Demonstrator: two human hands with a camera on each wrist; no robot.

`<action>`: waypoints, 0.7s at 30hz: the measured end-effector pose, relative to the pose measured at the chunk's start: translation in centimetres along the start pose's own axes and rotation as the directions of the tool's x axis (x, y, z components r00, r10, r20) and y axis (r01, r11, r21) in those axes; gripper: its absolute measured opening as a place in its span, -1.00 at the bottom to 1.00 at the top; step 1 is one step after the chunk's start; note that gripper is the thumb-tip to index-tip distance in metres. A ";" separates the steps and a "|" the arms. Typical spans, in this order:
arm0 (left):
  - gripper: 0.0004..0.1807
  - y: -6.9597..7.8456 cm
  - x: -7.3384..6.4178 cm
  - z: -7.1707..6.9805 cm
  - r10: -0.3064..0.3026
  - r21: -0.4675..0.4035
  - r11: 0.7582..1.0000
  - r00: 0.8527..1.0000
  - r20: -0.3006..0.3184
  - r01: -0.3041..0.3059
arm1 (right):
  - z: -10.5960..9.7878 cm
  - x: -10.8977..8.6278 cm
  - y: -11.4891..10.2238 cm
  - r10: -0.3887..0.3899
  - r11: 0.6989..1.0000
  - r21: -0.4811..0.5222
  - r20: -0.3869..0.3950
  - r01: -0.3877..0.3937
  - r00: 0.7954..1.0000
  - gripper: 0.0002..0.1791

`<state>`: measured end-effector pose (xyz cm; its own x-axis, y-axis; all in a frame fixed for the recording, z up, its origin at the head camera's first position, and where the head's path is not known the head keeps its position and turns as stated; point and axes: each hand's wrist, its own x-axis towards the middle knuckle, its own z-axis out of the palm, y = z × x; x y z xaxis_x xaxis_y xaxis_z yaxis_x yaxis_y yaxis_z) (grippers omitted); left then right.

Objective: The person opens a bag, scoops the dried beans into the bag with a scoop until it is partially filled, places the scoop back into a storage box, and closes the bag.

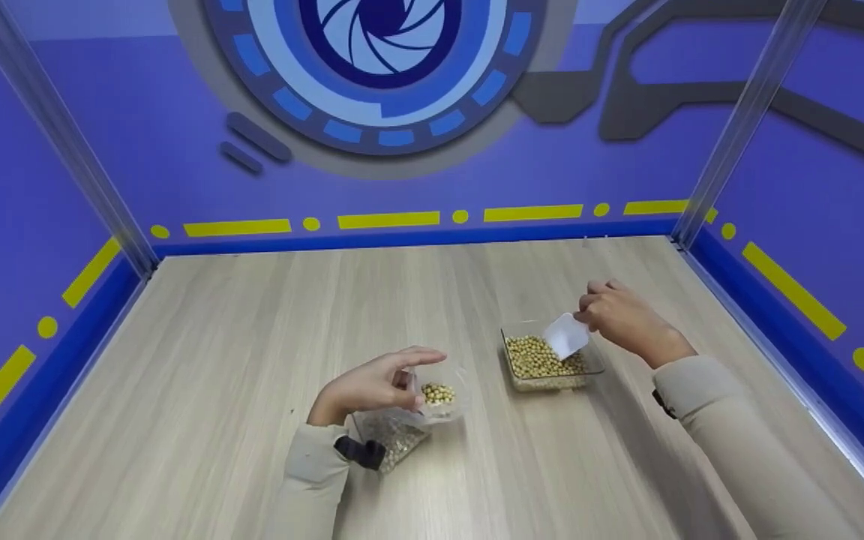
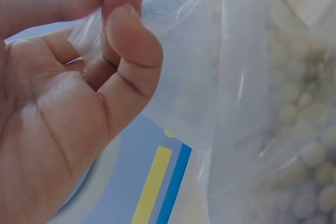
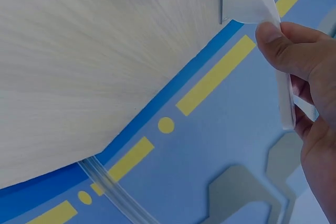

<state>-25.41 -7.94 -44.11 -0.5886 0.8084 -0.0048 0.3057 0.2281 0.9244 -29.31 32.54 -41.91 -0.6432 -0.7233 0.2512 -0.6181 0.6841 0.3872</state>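
A clear plastic bag (image 1: pixel 394 444) with round yellow beans (image 1: pixel 438 393) in it stands in the middle of the table, its mouth spread wide. My left hand (image 1: pixel 379 381) pinches the bag's edge between thumb and bent fingers; in the left wrist view the thumb (image 2: pixel 134 40) presses on the thin plastic. To the right, a clear square container (image 1: pixel 591 369) holds a thick layer of similar beans (image 1: pixel 533 358). Above its far right corner, my right hand (image 1: pixel 623 319) grips a white scoop (image 1: pixel 568 336) by the handle. The scoop is tilted, its lip down at the beans.
Pale wood-grain table top (image 1: pixel 252 322) surrounds both things. Blue printed walls (image 1: pixel 402 202) with yellow marks close off the back and sides, joined by clear corner posts (image 1: pixel 739 112). A black strap (image 1: pixel 361 452) sits on the left sleeve.
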 end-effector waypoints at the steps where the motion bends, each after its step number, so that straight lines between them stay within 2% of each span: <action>1: -0.26 0.0 0.0 0.0 0.001 0.001 1.000 1.000 -0.001 -0.001 | 0.1 -0.1 0.1 0.009 1.000 0.024 0.006 -0.009 1.000 -0.73; 6: -0.26 0.2 0.0 0.0 0.002 0.032 0.999 1.000 -0.013 -0.002 | 0.5 -0.5 0.3 0.061 0.989 0.134 0.039 -0.066 0.997 -0.72; 14: -0.25 -0.1 0.2 0.1 -0.024 0.033 0.999 0.999 -0.027 0.025 | 0.8 -1.0 -0.1 0.103 0.968 0.220 0.085 -0.119 0.991 -0.72; 21: -0.25 0.0 0.1 0.2 -0.008 0.002 1.000 1.000 -0.007 0.009 | 1.5 -1.2 -0.3 0.075 0.956 0.284 0.026 -0.080 0.997 -0.71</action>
<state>-25.34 -7.79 -44.18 -0.5964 0.8026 -0.0100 0.3021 0.2360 0.9236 -29.04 33.32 -43.60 -0.6996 -0.6669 0.2565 -0.6675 0.7381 0.0983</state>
